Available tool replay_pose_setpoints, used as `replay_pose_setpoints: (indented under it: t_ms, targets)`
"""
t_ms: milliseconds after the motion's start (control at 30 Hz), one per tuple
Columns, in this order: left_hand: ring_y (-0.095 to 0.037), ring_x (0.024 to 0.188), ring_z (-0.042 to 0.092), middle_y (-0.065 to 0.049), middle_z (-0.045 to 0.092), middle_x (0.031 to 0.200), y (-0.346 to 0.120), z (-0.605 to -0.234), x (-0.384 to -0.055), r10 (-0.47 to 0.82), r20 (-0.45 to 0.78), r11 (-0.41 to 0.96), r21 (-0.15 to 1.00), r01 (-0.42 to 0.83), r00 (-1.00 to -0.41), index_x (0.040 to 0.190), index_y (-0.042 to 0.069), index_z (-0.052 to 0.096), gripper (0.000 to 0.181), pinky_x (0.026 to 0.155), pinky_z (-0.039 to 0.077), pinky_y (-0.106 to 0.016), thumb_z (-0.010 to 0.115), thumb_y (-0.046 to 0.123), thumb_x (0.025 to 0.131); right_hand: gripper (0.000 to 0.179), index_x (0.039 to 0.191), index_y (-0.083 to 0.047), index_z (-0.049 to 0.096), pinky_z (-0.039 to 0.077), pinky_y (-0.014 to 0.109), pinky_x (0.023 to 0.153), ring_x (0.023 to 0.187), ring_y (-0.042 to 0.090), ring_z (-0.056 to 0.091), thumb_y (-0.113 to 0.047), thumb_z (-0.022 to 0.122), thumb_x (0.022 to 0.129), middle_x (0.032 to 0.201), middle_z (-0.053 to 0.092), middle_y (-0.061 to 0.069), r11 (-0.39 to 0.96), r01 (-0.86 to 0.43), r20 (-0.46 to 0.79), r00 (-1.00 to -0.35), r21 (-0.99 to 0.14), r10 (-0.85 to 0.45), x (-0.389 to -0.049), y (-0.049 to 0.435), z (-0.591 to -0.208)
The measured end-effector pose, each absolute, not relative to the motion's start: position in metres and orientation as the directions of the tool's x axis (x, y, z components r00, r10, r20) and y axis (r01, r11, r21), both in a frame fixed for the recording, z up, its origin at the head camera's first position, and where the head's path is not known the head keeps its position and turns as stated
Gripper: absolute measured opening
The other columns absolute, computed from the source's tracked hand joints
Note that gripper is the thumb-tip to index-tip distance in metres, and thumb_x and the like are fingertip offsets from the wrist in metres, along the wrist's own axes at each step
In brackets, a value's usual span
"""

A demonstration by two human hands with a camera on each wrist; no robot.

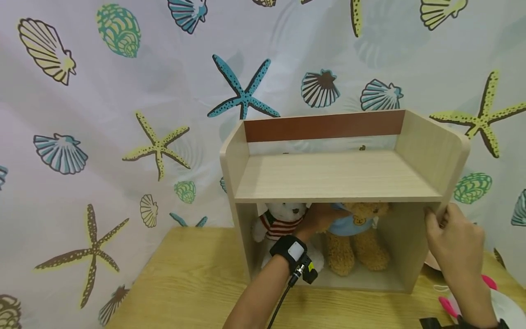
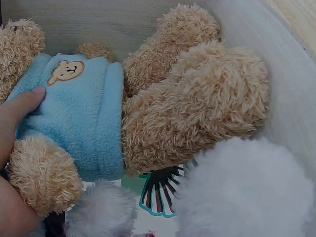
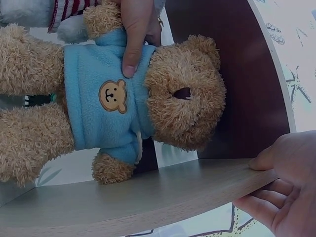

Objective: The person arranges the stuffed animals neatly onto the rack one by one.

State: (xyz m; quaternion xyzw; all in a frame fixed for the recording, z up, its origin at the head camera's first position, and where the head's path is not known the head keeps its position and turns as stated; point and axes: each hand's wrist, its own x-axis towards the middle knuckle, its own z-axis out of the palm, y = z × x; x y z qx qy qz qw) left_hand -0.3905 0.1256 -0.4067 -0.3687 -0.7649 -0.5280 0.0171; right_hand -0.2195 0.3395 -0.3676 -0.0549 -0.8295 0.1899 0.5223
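Note:
A small wooden shelf unit (image 1: 337, 176) stands on the table. In its lower compartment sits a brown teddy bear (image 3: 185, 94) in a blue top (image 2: 94, 98). My left hand (image 1: 314, 221) reaches into that compartment and grips the teddy bear by its upper body near one arm; the thumb lies on the blue top in both wrist views. Beside it, on the left, sits a white plush bear (image 1: 283, 212) in a red-striped top, partly behind my left forearm. My right hand (image 1: 458, 237) pinches the front edge of the shelf's right side panel (image 3: 237, 180) between thumb and fingers.
The wooden table (image 1: 197, 269) extends left of the shelf. At the lower right, beside my right forearm, lies a white item (image 1: 507, 306) with pink parts, partly hidden. A cloth (image 1: 172, 82) printed with shells and starfish hangs behind.

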Motion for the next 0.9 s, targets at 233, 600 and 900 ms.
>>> replay_pose_setpoints:
  t_ms: [233,600,900]
  targets:
    - [-0.015,0.14,0.037,0.004,0.038,0.152,0.124,-0.412,-0.393,0.579,0.438,0.148,0.772,0.618,-0.687,0.153,0.026,0.034,0.079,0.11,0.035,-0.033,0.079,0.024,0.088,0.024,0.073,0.005,0.051,0.03,0.053,0.045,0.044,0.043,0.048,-0.006,0.067,0.087,0.061,0.058,0.028,0.914,-0.104,0.834,-0.46,-0.392,0.305,-0.218,0.338,-0.368]
    - [-0.015,0.141,0.034,0.003,0.035,0.154,0.118,-0.412,-0.396,0.587,0.444,0.113,0.783,0.612,-0.677,0.154,0.027,0.031,0.08,0.112,0.032,-0.034,0.077,0.017,0.09,0.023,0.076,0.008,0.053,0.03,0.049,0.045,0.046,0.042,0.049,-0.005,0.067,0.088,0.064,0.058,0.03,0.911,-0.093,0.827,-0.465,-0.401,0.316,-0.22,0.337,-0.364]
    - [-0.022,0.137,0.039,-0.006,0.032,0.156,0.111,-0.408,-0.378,0.609,0.441,0.239,0.691,0.683,-0.659,0.157,0.02,0.024,0.078,0.109,0.036,-0.035,0.07,0.013,0.095,0.023,0.076,0.008,0.052,0.033,0.051,0.043,0.048,0.048,0.052,-0.005,0.067,0.089,0.066,0.059,0.032,0.912,-0.088,0.822,-0.474,-0.401,0.316,-0.219,0.338,-0.365]
